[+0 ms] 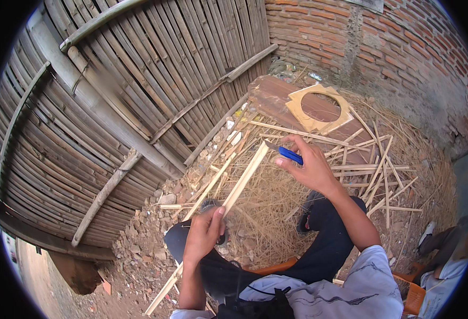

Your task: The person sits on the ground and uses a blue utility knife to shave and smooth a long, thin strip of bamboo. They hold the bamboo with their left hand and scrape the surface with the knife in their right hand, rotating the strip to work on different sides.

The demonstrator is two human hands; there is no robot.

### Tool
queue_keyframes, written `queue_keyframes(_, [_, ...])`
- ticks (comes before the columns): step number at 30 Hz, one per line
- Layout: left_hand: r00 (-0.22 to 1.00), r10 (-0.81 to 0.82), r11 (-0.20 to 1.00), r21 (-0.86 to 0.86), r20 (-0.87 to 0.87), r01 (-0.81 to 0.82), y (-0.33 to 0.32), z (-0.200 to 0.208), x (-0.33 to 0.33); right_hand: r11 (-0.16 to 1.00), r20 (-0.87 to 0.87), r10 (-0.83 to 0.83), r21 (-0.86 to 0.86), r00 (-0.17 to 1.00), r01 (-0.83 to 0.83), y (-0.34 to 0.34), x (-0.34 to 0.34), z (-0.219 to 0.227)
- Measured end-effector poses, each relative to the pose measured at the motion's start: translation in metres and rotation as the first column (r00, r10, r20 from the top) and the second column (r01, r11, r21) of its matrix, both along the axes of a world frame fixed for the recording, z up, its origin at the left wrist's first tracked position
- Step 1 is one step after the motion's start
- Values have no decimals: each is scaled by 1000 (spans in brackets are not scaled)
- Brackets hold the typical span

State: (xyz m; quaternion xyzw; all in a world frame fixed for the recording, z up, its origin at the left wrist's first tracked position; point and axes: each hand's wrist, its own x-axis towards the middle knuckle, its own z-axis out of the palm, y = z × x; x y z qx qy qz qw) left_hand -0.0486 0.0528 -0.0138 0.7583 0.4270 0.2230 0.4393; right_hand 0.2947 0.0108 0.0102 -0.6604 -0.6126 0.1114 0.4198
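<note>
My left hand (204, 234) is closed around a long pale bamboo strip (244, 179), near my left knee. The strip slants from its far tip, out in front of me, back past my left forearm. My right hand (312, 166) grips a blue utility knife (291, 155) between thumb and fingers. Its blade (272, 147) points left and meets or lies very close to the strip's far end; whether it cuts in, I cannot tell. Thin straw-like shavings (266, 212) cover the ground under both hands.
Cut bamboo strips (383, 175) lie criss-crossed at the right. Behind them a brown board (271, 95) carries a tan panel with a round hole (296, 109). A bamboo fence (154, 69) stands left, a brick wall (404, 58) behind. Another person's leg (437, 242) shows at right.
</note>
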Motion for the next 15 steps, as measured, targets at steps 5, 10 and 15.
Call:
queue_keyframes(5, [988,5,989,-148,154,18,-17,-8,16,996,-85,83,21,993,-82,-11,-11,6])
queue_keyframes(10, [984,24,982,-187,179,10,-27,0,26,968,76,133,204,988,-146,-15,-24,-8])
queue_keyframes(15, [984,61,974,-224,168,-22,-35,10,31,929,244,152,295,958,-223,-19,-42,-16])
